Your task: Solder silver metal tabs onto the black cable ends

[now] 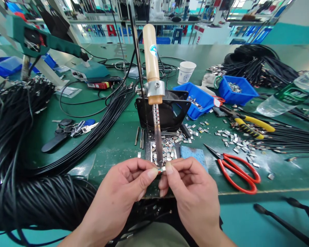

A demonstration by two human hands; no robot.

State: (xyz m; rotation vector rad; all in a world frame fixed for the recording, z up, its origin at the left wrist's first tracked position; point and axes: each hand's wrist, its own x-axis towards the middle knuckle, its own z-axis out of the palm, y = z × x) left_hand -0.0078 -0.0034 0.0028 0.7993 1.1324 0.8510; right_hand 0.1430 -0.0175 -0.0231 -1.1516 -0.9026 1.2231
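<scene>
Both hands meet in front of a soldering iron [157, 137] that is clamped upright, tip down, with a wooden handle. My right hand [193, 183] pinches a small metal connector [163, 168] between thumb and forefinger, right by the iron's tip. My left hand [128, 187] is closed in a pinch against the connector's other side. A bit of red, probably a wire end, shows at its fingertips, but most of what it holds is hidden. Loose metal connectors [167, 150] lie in a heap just behind the tip.
A black fan [163, 113] stands behind the iron. Red-handled scissors [239, 171], a blue sponge [193, 156] and yellow-handled pliers [249, 125] lie to the right. Blue bins [237, 99], a paper cup [186, 72] and a plastic bottle [290, 92] stand beyond. Black cable bundles [98, 137] spread left.
</scene>
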